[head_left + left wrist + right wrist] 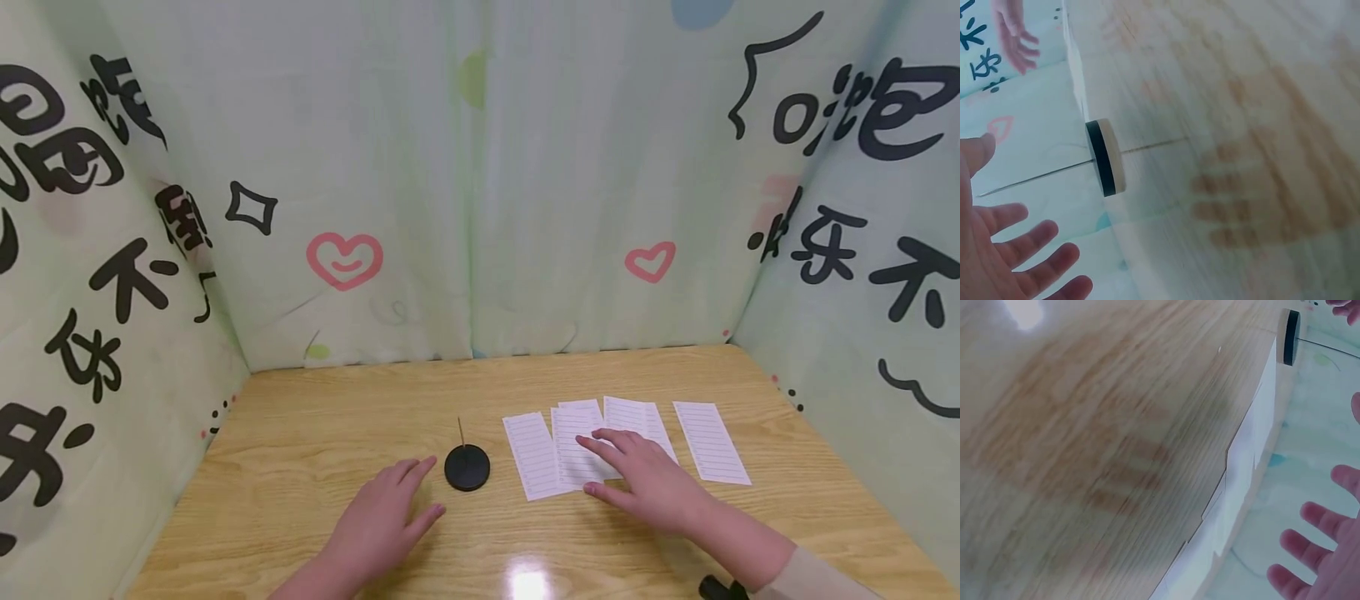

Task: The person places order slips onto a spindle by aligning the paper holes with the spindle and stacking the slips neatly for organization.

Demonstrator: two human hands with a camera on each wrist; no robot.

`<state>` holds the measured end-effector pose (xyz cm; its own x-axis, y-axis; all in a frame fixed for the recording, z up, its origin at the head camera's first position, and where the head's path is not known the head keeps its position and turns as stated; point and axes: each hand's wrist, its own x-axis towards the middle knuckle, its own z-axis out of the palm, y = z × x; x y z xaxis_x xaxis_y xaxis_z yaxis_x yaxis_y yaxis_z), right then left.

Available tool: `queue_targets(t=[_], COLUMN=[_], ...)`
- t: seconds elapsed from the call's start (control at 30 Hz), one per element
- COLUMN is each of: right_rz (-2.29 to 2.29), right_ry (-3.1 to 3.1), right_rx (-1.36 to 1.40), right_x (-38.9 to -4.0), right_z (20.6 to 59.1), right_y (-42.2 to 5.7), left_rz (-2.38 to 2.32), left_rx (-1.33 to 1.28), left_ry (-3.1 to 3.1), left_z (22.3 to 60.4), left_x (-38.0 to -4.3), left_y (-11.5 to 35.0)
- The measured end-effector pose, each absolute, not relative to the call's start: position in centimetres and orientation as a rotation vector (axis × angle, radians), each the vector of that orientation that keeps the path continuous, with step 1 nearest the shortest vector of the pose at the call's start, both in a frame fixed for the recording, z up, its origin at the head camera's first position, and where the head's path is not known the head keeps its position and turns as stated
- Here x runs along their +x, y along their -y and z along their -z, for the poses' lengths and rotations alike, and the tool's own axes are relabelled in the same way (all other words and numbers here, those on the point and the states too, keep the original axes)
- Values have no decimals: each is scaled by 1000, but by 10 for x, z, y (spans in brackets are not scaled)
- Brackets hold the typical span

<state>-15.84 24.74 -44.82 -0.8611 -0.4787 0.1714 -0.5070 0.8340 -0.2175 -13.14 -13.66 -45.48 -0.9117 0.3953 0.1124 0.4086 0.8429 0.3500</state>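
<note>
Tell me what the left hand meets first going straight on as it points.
Likely the black round base or its thin upright spike, just ahead of the left hand; depth is unclear, so it could pass alongside.

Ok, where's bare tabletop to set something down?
The wide patch of table between the left curtain and left hand; also the strip behind the black disc, up to the back curtain. It's crowded right of the disc, where paper sheets overlap near the right hand.
</note>
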Motion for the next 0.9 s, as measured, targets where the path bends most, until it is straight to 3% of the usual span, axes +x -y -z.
queue_targets(t=[0.33,0.9], right_rz=[-418,-407], right_ry=[2931,3093], right_rx=[606,427], right_x=[-175,-218], right_z=[445,451], right_y=[-244,-249], left_rz=[986,1197], left_rx=[-557,-348], left_ry=[3067,3160], left_z=[454,461], left_x=[-148,-168], left_y=[135,130])
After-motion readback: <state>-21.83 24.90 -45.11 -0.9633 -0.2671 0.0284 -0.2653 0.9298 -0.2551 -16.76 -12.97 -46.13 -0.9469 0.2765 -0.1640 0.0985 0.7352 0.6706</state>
